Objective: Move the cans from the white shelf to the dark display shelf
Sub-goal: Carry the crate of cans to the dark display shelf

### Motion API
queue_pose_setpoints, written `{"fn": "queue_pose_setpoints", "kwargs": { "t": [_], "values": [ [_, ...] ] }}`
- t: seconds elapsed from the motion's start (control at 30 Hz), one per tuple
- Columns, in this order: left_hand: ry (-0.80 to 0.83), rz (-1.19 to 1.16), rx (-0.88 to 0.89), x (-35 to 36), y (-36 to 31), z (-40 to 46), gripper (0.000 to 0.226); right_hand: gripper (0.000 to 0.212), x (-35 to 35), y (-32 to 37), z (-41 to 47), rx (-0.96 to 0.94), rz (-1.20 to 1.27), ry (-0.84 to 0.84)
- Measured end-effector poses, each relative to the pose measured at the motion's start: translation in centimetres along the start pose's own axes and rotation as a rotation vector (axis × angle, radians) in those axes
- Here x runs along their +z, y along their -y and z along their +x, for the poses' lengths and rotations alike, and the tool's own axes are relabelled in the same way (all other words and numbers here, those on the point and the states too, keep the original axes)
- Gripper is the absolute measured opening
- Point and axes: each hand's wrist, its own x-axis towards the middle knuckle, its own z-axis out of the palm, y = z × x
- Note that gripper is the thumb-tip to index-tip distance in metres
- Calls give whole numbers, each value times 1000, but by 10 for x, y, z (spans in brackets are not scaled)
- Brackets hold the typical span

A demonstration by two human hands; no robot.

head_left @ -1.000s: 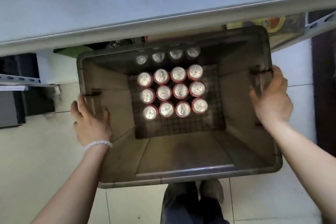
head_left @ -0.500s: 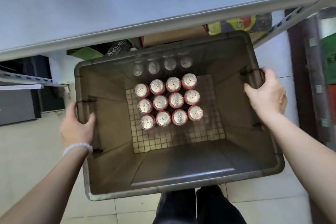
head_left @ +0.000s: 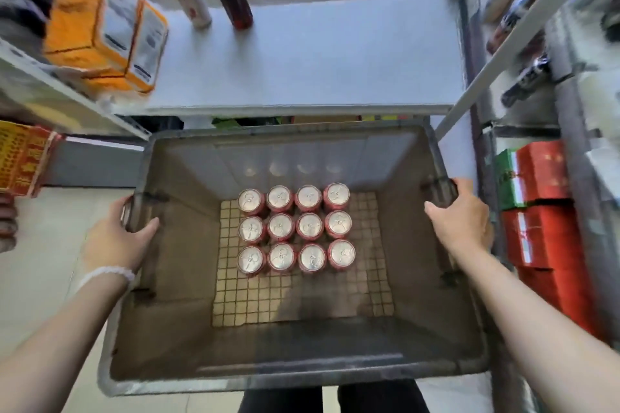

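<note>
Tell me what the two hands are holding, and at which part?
Both hold the grey crate of cans: left hand on its left rim, right hand on its right rim.

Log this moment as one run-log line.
left hand: grips crate left rim | right hand: grips right rim | cans: twelve upright in crate | white shelf: ahead

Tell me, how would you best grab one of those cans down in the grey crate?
From straight above. The cans stand upright in a tight block of twelve, sides nearly touching, deep inside the crate. Start with an outer can, such as the front right one, fingers round its top rim where its outward sides are free.
</note>
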Motion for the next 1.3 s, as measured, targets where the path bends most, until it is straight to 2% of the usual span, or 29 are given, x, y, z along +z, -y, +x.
{"fn": "queue_pose_setpoints", "kwargs": {
  "t": [0.1,0.13,0.2,0.33,0.5,0.63,0.8,1.0,1.3],
  "values": [
    [-50,-70,-25,-54,4,-48,62,44,-52,10,-33,-66,42,8],
    [-52,-70,-13,-54,0,-47,61,45,-54,11,-29,-44,50,-9],
    [-116,-133,-36,-95,6,-90,58,47,-87,23,-54,-132,65,-3],
    [-190,-212,-48,-127,12,-129,54,51,-121,42,-73,-196,69,-10],
    [-280,-337,-222,-184,50,-193,53,49,-152,90,-121,-388,-5,29],
    [-274,-389,-324,-198,80,-218,54,51,-153,109,-139,-455,-28,76],
    [-407,-431,-533,-233,168,-296,53,52,-119,171,-208,-712,-72,186],
    [-500,-454,-742,-263,255,-352,60,55,-62,236,-288,-874,-149,314],
    [-560,-448,-953,-285,359,-356,59,57,46,341,-379,-1126,-238,471]
  ]
}}
